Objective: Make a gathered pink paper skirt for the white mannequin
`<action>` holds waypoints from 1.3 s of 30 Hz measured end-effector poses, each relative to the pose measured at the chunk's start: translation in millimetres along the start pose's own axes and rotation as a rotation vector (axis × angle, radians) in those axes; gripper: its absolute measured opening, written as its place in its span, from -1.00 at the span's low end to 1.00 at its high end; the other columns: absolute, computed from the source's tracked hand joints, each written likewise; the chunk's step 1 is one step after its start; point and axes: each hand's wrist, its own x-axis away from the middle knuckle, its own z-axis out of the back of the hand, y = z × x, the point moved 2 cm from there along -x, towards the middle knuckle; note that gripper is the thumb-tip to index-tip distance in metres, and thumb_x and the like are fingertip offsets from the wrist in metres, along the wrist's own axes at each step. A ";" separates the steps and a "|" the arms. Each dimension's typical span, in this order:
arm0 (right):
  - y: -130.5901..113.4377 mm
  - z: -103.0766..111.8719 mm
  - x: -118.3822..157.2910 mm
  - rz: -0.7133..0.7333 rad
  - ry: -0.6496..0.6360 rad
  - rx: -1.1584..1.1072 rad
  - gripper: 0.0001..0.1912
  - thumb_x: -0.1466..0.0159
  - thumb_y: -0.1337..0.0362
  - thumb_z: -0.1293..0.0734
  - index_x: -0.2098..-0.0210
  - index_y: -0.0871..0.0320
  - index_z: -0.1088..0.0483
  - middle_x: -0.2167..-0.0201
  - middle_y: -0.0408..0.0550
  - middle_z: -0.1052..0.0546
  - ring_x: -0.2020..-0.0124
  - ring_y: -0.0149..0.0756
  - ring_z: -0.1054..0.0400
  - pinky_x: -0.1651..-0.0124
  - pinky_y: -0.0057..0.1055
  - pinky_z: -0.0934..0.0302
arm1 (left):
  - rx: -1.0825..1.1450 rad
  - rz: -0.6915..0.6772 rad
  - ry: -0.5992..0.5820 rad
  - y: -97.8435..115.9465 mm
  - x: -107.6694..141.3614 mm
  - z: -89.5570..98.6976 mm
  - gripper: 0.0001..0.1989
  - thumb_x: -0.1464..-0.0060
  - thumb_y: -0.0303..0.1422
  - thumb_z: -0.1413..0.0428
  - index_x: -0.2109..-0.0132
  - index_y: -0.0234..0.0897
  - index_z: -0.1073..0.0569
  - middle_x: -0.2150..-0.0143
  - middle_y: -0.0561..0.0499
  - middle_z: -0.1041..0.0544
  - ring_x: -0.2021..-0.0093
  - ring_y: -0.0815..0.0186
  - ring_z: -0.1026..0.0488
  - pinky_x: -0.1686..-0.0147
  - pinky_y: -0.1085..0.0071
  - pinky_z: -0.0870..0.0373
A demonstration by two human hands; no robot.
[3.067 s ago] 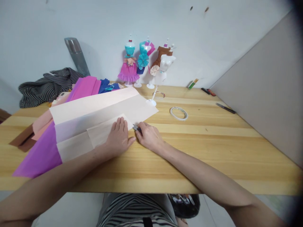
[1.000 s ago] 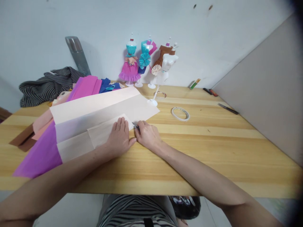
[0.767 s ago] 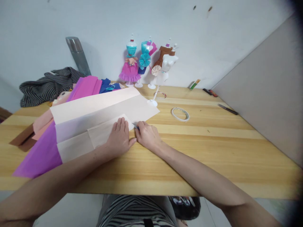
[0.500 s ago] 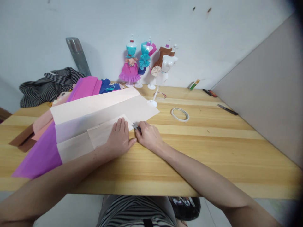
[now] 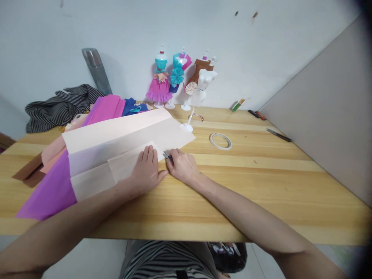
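Note:
My left hand lies flat with its fingers stretched out, pressing a small folded piece of pale paper onto a large creased cream sheet. Close beside it, my right hand is closed around a pair of scissors. Only their short blades show, pointing left at the right end of the folded paper; the handles are hidden in my fingers. Whether the blades touch the paper I cannot tell. Purple paper sticks out from under the cream sheet at the left.
Small dress forms in paper outfits stand along the wall, with a bare white form in front. A tape roll lies right of the sheet, and a dark-handled knife farther right. Striped cloth and a grey bottle are back left.
Both hands, the scissors and the paper keep their places. Only the camera view has shifted very slightly.

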 end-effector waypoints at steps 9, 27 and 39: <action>0.8 -1.1 -6.3 0.045 0.030 0.008 -0.73 -0.32 0.20 -0.10 0.07 0.15 -0.28 0.18 0.03 -0.49 0.29 -0.17 -0.43 0.37 -0.37 -0.13 | -0.017 0.002 -0.061 1.2 -0.6 4.8 -0.23 -0.20 -0.07 0.12 -0.25 -0.79 -0.11 -0.31 -0.61 -0.02 -0.33 -0.26 0.04 -0.23 -0.05 -0.02; -1.4 -5.3 -9.0 0.026 0.049 -0.002 -0.72 -0.33 0.20 -0.09 0.06 0.17 -0.27 0.12 0.07 -0.47 0.29 -0.16 -0.43 0.35 -0.35 -0.17 | -0.014 -0.003 -0.043 0.6 -0.1 2.8 -0.21 -0.19 -0.05 0.11 -0.24 -0.80 -0.11 -0.30 -0.62 -0.03 -0.32 -0.28 0.04 -0.23 -0.04 0.00; 6.2 -5.1 -4.6 -0.005 0.040 -0.037 -0.70 -0.33 0.19 -0.09 0.04 0.15 -0.28 0.11 0.05 -0.48 0.25 -0.18 -0.42 0.30 -0.37 -0.15 | 0.062 0.012 -0.057 -2.6 -2.1 6.9 -0.23 -0.17 -0.07 0.06 -0.25 -0.75 -0.10 -0.31 -0.57 -0.06 -0.32 -0.23 0.00 -0.22 -0.03 -0.05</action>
